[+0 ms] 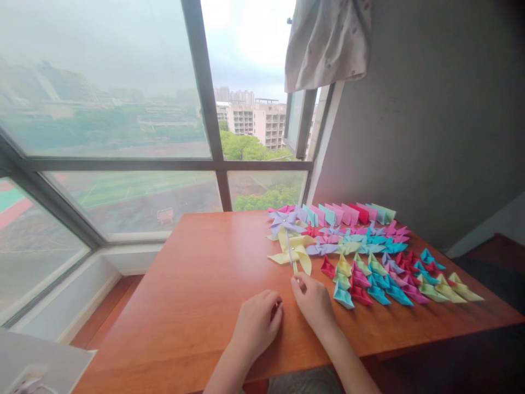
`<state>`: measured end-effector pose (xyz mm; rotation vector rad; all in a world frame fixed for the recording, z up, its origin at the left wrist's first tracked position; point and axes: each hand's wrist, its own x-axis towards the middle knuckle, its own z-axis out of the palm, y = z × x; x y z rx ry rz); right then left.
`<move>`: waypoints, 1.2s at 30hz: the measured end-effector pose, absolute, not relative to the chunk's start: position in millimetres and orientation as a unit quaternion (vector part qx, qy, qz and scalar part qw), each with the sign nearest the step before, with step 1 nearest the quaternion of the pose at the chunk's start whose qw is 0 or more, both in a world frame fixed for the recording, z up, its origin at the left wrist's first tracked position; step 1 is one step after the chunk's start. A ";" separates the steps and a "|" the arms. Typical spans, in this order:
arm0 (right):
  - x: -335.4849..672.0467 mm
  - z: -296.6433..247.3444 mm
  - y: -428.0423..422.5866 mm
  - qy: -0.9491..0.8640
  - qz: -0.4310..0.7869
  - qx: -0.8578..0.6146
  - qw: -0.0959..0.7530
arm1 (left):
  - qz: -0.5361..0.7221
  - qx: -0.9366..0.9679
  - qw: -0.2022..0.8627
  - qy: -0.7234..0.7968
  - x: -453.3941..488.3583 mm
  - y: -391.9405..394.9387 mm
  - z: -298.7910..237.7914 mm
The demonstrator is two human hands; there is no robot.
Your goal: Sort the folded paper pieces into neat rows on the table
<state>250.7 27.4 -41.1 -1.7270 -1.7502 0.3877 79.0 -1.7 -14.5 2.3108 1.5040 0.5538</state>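
My right hand (314,300) rests on the wooden table (197,295), its fingertips pinched at the lower end of a thin stick that carries a yellow paper pinwheel (293,250). A purple pinwheel (283,220) lies just behind the yellow one. My left hand (257,323) lies beside the right one with its fingers curled loosely down on the tabletop; nothing shows in it. Rows of folded paper boats (381,279) in red, yellow, blue, pink and green lie to the right of my right hand.
Further folded paper pieces (348,214) in pink, teal and red stand in a row at the table's far edge by the grey wall. A large window (164,109) fills the left and back. A curtain (328,41) hangs bunched above. A white object (36,366) lies at the lower left.
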 end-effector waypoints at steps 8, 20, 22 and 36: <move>250.2 -44.1 30.0 -0.663 0.151 -0.668 0.304 | 0.198 0.810 0.162 0.528 79.0 -1.4 -15.9; 230.0 3.8 77.4 -0.633 0.063 -0.765 0.098 | 0.233 0.801 0.186 0.519 78.0 -1.4 -16.4; 225.3 5.0 84.2 -0.635 0.060 -0.765 0.086 | 0.241 0.798 0.190 0.518 78.1 -1.9 -16.1; 213.9 5.6 82.1 -0.649 0.056 -0.745 0.141 | 0.349 0.722 0.248 0.543 73.7 12.6 -13.6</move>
